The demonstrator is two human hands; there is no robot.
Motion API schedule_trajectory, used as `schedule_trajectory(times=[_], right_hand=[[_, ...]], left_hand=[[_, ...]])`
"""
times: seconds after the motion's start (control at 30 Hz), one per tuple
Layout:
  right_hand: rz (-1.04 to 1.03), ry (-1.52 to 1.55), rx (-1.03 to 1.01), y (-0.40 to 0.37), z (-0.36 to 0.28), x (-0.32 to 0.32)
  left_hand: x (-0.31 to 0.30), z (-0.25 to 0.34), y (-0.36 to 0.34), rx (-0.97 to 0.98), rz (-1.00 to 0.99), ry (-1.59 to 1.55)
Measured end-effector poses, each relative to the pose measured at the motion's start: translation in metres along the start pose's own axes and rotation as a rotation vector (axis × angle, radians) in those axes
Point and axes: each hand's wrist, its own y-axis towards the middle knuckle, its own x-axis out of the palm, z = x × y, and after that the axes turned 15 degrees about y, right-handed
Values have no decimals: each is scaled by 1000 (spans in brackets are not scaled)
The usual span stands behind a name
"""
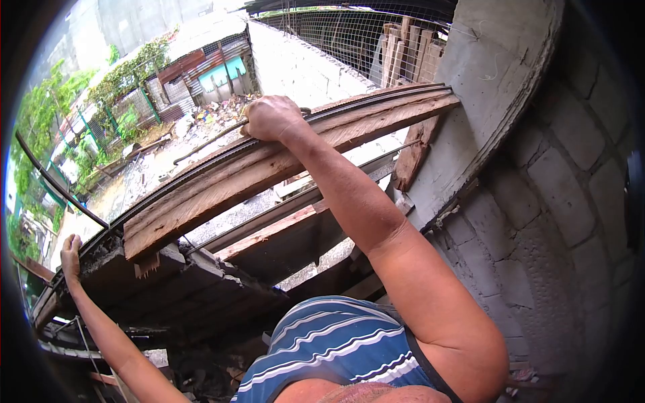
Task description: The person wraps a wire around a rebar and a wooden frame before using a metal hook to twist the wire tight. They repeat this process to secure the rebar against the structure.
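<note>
My right hand [274,117] is closed around a thin dark metal bar with a bent end [209,142]. The bar reaches down to the left from my fist, and a short end shows on its other side. Under this hand runs a rough wooden beam [228,191], with dark ribbed metal strips [201,166] along its far edge. At the far left, my left hand [70,256] rests at the ledge near the end of the beam, its fingers partly showing and apart. A curved dark rod [57,185] rises just beyond it.
A concrete post [487,87] and a block wall [557,181] stand on the right. Below the beam are broken blocks [215,265] and a lower timber [269,235]. Beyond the opening lie rubble [215,117], a white wall [302,64], wire mesh [336,40] and rusty sheets [183,67].
</note>
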Motion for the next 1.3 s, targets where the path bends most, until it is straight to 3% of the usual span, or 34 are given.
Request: schedule_trajectory(times=[0.23,1.3], right_hand=[[-70,14,42,-4,-6,-9],[-40,14,24,-2,-5,-6]], left_hand=[[-3,7,-4,4,-3,42],[1,1,-1,-15,-4,-54]])
